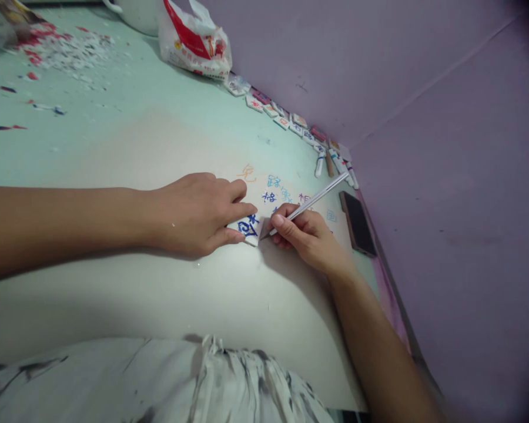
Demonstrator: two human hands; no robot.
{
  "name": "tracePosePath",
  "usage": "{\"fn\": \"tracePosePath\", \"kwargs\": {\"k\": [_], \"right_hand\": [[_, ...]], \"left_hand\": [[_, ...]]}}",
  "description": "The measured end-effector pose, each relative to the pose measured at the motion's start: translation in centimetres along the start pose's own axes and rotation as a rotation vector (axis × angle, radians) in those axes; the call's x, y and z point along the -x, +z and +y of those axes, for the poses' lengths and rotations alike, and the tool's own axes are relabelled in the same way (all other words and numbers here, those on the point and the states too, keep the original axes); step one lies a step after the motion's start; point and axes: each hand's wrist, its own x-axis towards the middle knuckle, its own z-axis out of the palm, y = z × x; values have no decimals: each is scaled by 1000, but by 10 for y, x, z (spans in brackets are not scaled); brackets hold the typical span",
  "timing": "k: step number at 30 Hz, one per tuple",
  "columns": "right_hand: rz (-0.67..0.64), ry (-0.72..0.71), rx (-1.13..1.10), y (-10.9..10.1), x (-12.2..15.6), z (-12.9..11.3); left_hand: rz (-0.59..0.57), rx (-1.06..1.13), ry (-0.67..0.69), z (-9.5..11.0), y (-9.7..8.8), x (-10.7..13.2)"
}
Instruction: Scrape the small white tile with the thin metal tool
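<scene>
A small white block (249,229) with a dark blue character lies flat on the table. Fingers of my left hand (203,214) bear on it from the left, with thumb and forefinger at its near and far sides. In a pen-like grip, my right hand (306,235) is closed around a slim silver craft knife (320,195). The knife's pointed tip is down at the block's right edge; whether it cuts into the block cannot be made out. Coloured handwritten characters (274,181) show on the pale surface just beyond both hands, partly covered by my right hand.
Along the purple wall stand a white-and-red plastic bag (198,50) and a row of small lettered blocks (282,122). Several markers (320,163) and a dark phone (358,223) lie at the right edge. White and red shavings (70,53) are heaped at the far left.
</scene>
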Motion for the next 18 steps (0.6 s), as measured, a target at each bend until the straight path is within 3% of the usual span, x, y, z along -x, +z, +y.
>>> {"fn": "tracePosePath", "kwargs": {"k": [18], "right_hand": [[7, -8, 0, 0, 0, -1]], "left_hand": [[-11, -11, -12, 1, -1, 0]]}}
